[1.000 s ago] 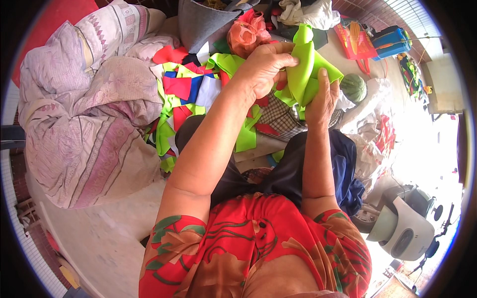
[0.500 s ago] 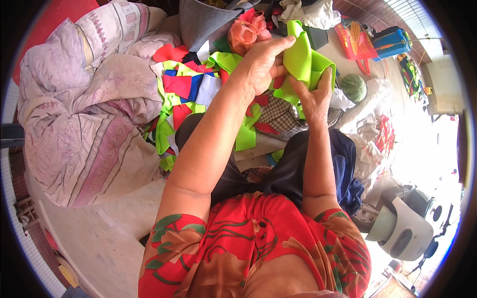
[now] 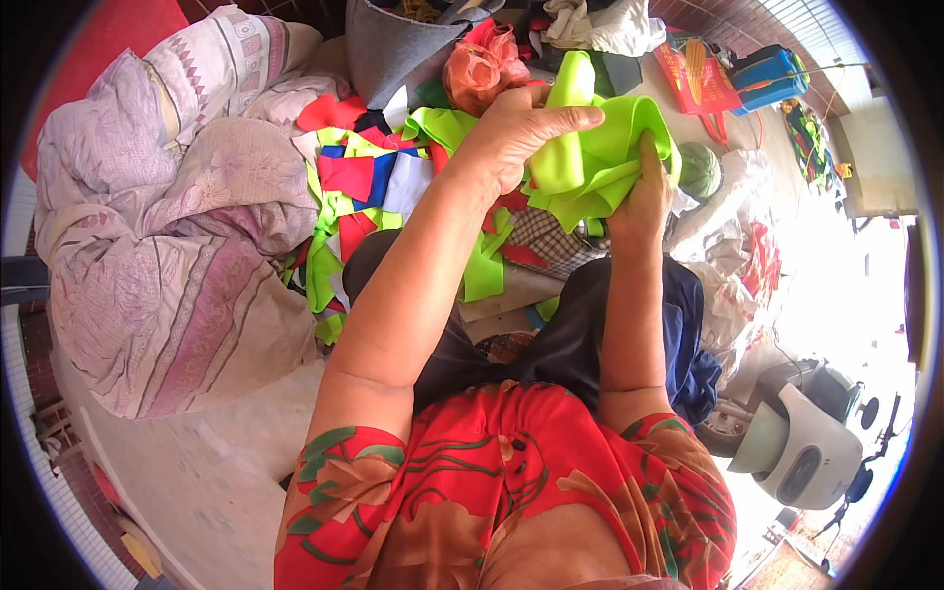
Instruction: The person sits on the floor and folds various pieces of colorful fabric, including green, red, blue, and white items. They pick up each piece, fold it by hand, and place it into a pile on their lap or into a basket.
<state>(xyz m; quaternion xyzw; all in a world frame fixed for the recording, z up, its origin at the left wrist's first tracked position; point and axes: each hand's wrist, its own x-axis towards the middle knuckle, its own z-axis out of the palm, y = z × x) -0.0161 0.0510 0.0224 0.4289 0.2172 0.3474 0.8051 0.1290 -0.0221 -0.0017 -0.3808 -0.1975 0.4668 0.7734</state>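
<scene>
Lime-green fabric (image 3: 615,133), bent into loops and folds, is held up between my hands above the scrap pile. My left hand (image 3: 516,133) grips its left part, the thumb lying over a rolled strip and the other fingers partly hidden. At the opposite side my right hand (image 3: 641,197) pinches the fabric's right edge, with the thumb inside the fold. Below and to the left spreads a heap of cloth scraps (image 3: 346,177) in red, blue, white, black and lime green. Checked cloth (image 3: 556,241) lies beneath the held piece, near my knees.
A large bundle of pale patterned cloth (image 3: 177,246) fills the left. Behind the scraps stand a grey felt bin (image 3: 398,54) and a red plastic bag (image 3: 482,69). To the right are a watermelon (image 3: 700,169), white plastic sheeting (image 3: 728,256) and a grey-white scooter (image 3: 801,442).
The lime-green fabric has been spread wider and turned, opening a large fold on the right. My right hand has shifted slightly right and toward me; my left thumb now lies across the strip.
</scene>
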